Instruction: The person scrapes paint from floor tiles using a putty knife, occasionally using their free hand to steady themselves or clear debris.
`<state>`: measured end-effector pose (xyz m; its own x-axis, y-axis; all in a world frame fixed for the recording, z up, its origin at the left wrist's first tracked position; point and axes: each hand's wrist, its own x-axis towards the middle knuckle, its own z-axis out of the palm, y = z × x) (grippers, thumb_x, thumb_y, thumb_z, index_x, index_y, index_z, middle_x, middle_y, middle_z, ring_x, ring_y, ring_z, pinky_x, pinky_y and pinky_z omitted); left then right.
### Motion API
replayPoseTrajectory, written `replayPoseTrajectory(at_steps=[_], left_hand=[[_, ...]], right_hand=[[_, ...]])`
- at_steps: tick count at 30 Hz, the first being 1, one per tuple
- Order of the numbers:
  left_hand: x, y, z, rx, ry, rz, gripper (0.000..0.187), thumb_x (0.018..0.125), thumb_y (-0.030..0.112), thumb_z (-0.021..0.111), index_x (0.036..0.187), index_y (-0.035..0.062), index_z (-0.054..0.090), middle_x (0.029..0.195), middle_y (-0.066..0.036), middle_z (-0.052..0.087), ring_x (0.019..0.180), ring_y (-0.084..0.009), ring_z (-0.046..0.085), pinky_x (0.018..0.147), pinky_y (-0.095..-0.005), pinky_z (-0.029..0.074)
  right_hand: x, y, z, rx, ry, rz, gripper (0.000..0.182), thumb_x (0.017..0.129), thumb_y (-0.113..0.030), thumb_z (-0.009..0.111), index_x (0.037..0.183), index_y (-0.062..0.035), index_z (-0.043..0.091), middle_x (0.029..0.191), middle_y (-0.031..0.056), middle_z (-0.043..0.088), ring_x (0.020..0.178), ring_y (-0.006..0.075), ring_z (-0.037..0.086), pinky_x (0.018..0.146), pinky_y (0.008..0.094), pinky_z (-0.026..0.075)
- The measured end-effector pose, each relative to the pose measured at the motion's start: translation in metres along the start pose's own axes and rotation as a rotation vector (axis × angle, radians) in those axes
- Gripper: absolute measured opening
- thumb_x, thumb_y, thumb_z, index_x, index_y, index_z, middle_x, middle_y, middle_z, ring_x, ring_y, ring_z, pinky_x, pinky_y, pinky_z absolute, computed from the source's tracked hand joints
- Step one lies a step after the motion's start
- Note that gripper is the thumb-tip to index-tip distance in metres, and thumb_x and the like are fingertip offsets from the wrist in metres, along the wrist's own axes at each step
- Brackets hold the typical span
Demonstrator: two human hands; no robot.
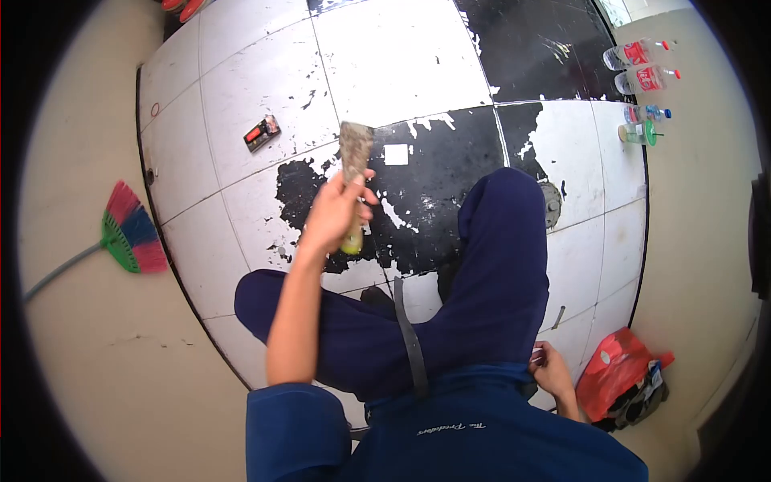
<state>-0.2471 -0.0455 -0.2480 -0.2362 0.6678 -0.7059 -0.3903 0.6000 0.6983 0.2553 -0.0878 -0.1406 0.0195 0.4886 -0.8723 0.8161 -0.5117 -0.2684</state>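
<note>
My left hand (331, 215) is closed round a scraper (356, 146) with a wide, worn metal blade and a yellow-green handle end. Its blade points away from me, over the floor where a black patch (434, 209) meets white tile. Down by my right hip, my right hand (551, 371) has its fingers curled; a small dark reddish thing shows at them, too small to name. Ragged white flakes and scraps mark the black patch, and a small white square (396, 154) lies beside the blade.
A small black-and-red box (262, 134) lies ahead on the left. Outside the tiles is a broom (132, 233). Several plastic bottles (642, 79) lie along the right edge, near a round floor drain cover (551, 204). A red plastic bag (614, 373) sits at lower right.
</note>
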Motion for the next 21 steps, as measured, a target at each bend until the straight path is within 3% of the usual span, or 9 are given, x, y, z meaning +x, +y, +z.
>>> replayPoseTrajectory(at_steps=[5, 6, 8, 13, 15, 17, 19, 20, 21], left_hand=[[0.019, -0.074, 0.077, -0.637, -0.014, -0.204, 0.029, 0.105, 0.02, 0.056, 0.129, 0.0046, 0.061, 0.114, -0.007, 0.062, 0.082, -0.0131, 0.058, 0.074, -0.0329, 0.059], [0.021, -0.087, 0.092, -0.764, 0.006, -0.185, 0.03, 0.105, 0.019, 0.057, 0.129, 0.0021, 0.062, 0.094, -0.003, 0.053, 0.083, -0.0148, 0.059, 0.076, -0.0321, 0.056], [0.023, -0.107, 0.109, -0.823, 0.015, -0.194, 0.03, 0.103, 0.02, 0.059, 0.128, 0.0024, 0.062, 0.095, -0.003, 0.055, 0.084, -0.0153, 0.059, 0.077, -0.0316, 0.053], [0.022, -0.115, 0.122, -0.741, 0.144, -0.283, 0.031, 0.101, 0.022, 0.064, 0.128, 0.0072, 0.064, 0.103, -0.001, 0.06, 0.091, -0.0156, 0.059, 0.086, -0.0348, 0.05], [0.028, -0.122, 0.121, -0.739, 0.154, -0.295, 0.032, 0.1, 0.023, 0.065, 0.128, 0.0093, 0.064, 0.109, -0.001, 0.062, 0.095, -0.0159, 0.059, 0.089, -0.036, 0.049], [0.031, -0.124, 0.131, -0.812, 0.127, -0.28, 0.032, 0.099, 0.024, 0.066, 0.128, 0.0099, 0.065, 0.111, -0.001, 0.063, 0.101, -0.0167, 0.059, 0.091, -0.0366, 0.049], [0.025, -0.113, 0.143, -0.843, 0.056, -0.25, 0.035, 0.099, 0.025, 0.067, 0.13, 0.0088, 0.064, 0.11, -0.002, 0.062, 0.1, -0.0169, 0.06, 0.093, -0.0368, 0.049], [0.022, -0.114, 0.145, -0.855, 0.005, -0.232, 0.037, 0.098, 0.025, 0.068, 0.131, 0.0083, 0.064, 0.11, -0.002, 0.063, 0.099, -0.0167, 0.06, 0.093, -0.0367, 0.048], [0.02, -0.115, 0.148, -0.862, 0.001, -0.233, 0.034, 0.099, 0.024, 0.066, 0.128, 0.0076, 0.065, 0.114, -0.003, 0.065, 0.102, -0.016, 0.062, 0.092, -0.0351, 0.05]], right_hand=[[0.013, 0.037, -0.011, 0.226, -0.166, 0.055, 0.028, 0.081, 0.005, 0.065, 0.108, 0.0042, 0.059, 0.085, 0.005, 0.067, 0.079, 0.0115, 0.064, 0.076, 0.0276, 0.053], [0.016, 0.038, -0.014, 0.19, -0.187, 0.037, 0.026, 0.081, 0.004, 0.066, 0.106, 0.0045, 0.059, 0.085, 0.0056, 0.068, 0.079, 0.0118, 0.064, 0.076, 0.028, 0.053], [0.021, 0.036, -0.021, 0.121, -0.224, -0.006, 0.023, 0.081, 0.002, 0.067, 0.103, 0.0051, 0.06, 0.085, 0.007, 0.068, 0.079, 0.0124, 0.065, 0.077, 0.0288, 0.053], [0.007, -0.053, -0.068, -0.674, -0.358, -0.03, 0.033, 0.082, -0.012, 0.077, 0.111, -0.0014, 0.066, 0.09, 0.0126, 0.071, 0.08, 0.0183, 0.068, 0.078, 0.0318, 0.054], [-0.008, -0.114, -0.087, -0.688, 0.064, -0.161, 0.038, 0.085, -0.015, 0.077, 0.121, -0.0066, 0.065, 0.096, 0.0136, 0.07, 0.082, 0.0202, 0.067, 0.077, 0.0336, 0.054], [0.001, -0.184, -0.076, -0.088, 0.449, -0.579, 0.031, 0.09, -0.006, 0.067, 0.121, -0.0022, 0.063, 0.11, 0.0097, 0.067, 0.094, 0.0189, 0.061, 0.082, 0.0351, 0.05], [0.017, -0.233, -0.046, 0.031, 0.369, -0.895, 0.043, 0.087, -0.006, 0.068, 0.129, -0.0044, 0.059, 0.132, 0.0087, 0.059, 0.115, 0.0191, 0.056, 0.094, 0.0338, 0.046], [0.022, -0.268, -0.013, -0.119, 0.217, -0.809, 0.051, 0.085, -0.009, 0.072, 0.133, -0.0048, 0.056, 0.134, 0.0128, 0.059, 0.117, 0.0255, 0.058, 0.098, 0.0359, 0.046], [0.059, -0.264, 0.016, -0.391, 0.207, -1.038, 0.059, 0.082, -0.014, 0.075, 0.137, -0.005, 0.053, 0.138, 0.0183, 0.056, 0.12, 0.0354, 0.058, 0.1, 0.0418, 0.048]])
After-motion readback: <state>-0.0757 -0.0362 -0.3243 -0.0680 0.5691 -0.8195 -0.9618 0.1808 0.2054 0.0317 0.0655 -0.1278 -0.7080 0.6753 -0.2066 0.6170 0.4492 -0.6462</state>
